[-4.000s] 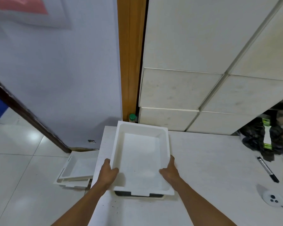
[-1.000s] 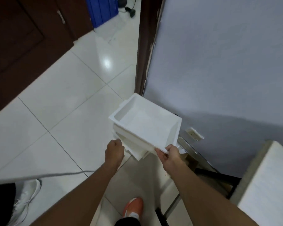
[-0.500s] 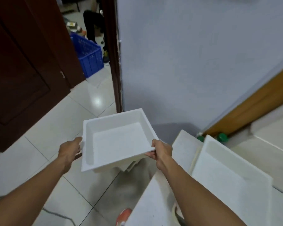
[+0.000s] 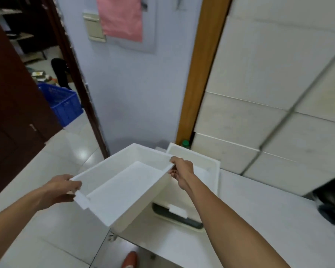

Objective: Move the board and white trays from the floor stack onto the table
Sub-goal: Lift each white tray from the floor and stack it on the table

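We find no brand, label or writing that can be read anywhere: the pink sheet (image 4: 122, 18) pinned on the pale blue wall and the cream panel (image 4: 94, 28) beside it are too blurred to show any text. Our left hand (image 4: 61, 187) is closed on the near left corner of a white tray (image 4: 124, 188), thumb on top of the rim and fingers under it. Our right hand (image 4: 182, 172) pinches the far right rim of the same tray, thumb above, fingers curled below. The tray is in the air, tilted (its left side lower), over the left edge of the table (image 4: 249, 207) and partly over the tiled floor (image 4: 52, 235). A second white tray (image 4: 205, 165) already lies on the table just behind the right hand, resting on a board (image 4: 182, 222) with a dark rim that shows at its near end. A green cap (image 4: 185, 143) peeks up behind that tray against the wooden door frame (image 4: 203, 74). A blue crate (image 4: 63, 103) stands on the floor beyond the doorway, and an orange shoe (image 4: 129, 261) shows at the bottom edge.
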A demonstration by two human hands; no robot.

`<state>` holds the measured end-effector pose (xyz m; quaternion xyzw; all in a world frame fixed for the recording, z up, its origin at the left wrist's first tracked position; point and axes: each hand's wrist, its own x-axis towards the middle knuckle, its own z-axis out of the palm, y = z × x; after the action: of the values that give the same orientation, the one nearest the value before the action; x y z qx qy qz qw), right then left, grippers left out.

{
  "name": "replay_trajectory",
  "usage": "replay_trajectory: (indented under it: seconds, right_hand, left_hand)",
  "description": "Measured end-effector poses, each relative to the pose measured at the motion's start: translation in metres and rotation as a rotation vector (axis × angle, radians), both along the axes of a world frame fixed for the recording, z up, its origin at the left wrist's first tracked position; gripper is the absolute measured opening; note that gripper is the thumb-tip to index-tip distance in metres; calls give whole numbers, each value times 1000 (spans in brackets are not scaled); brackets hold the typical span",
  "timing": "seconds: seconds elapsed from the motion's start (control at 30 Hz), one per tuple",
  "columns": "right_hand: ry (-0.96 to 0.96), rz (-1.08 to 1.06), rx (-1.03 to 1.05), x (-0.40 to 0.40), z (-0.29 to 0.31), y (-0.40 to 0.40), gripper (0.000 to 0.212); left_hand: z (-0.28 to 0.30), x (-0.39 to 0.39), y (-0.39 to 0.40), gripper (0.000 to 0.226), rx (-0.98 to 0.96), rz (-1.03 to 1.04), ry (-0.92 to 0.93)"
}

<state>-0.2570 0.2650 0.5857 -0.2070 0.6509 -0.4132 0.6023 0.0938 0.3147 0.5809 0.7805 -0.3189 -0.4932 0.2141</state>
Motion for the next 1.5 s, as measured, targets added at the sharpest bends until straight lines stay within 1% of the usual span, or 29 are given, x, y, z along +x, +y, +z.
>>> replay_trajectory:
  seconds: [0.07,0.17,0.2,0.27,0.37,0.47,0.53,0.63,0.7,0.8,0.93,1.0,1.1,1.17,1.23,1.3,1.4,1.5]
  right_hand:
    - [-29,-40,-45,-24,3,10,25]
    - [-29,-45,-58,-49,-1,32,54]
    - [-1,-33,-45,-55,-5,39,62]
    - [98,10,-27,-65,-16,49,67]
    - [284,49,-15,-77,-36,59,61]
    - [472,8,-22,-91,-47,72,49]
    - [575,-11,-11,-101,-54,83,47]
    - [712,13,33,-116,-68,97,41]
    - [765,11,39,-123,-76,100,38]
    - [806,-6,56,-126,-82,96,37]
    - [839,13,72,-126,-82,88,34]
    - [846,36,82,-125,-85,85,34]
    - [841,62,82,-123,-87,85,40]
    - [838,89,74,-122,-91,86,53]
    - [832,138,57,-119,-98,88,71]
    - [811,179,58,-115,-104,92,83]
    - [822,204,98,-113,-111,95,85]
    - [945,284,172,-115,-119,93,87]
  left_hand:
    - [15,-41,6,27,-8,-60,-2]
    - [25,-96,14,12,-68,5,45]
    - [23,-111,14,16,-96,19,41]
    - [22,-141,14,23,-140,1,-11]
    - [19,-177,15,19,-211,-59,-50]
    - [15,-206,22,34,-168,-194,-97]
    - [6,-216,26,36,-147,-305,-169]
    - [-11,-228,30,40,-150,-440,-292]
    - [-19,-235,27,40,-174,-517,-380]
    - [-24,-242,15,31,-182,-581,-480]
    - [-30,-244,-6,18,-182,-617,-480]
    - [-34,-243,-15,16,-165,-631,-502]
    - [-45,-242,-24,27,-139,-669,-505]
    - [-52,-243,-27,33,-132,-707,-487]
    - [-61,-244,-28,48,-130,-738,-478]
    - [-67,-243,-26,64,-91,-762,-486]
    - [-73,-239,-21,76,-26,-819,-460]
    - [-74,-237,-20,83,-28,-876,-497]
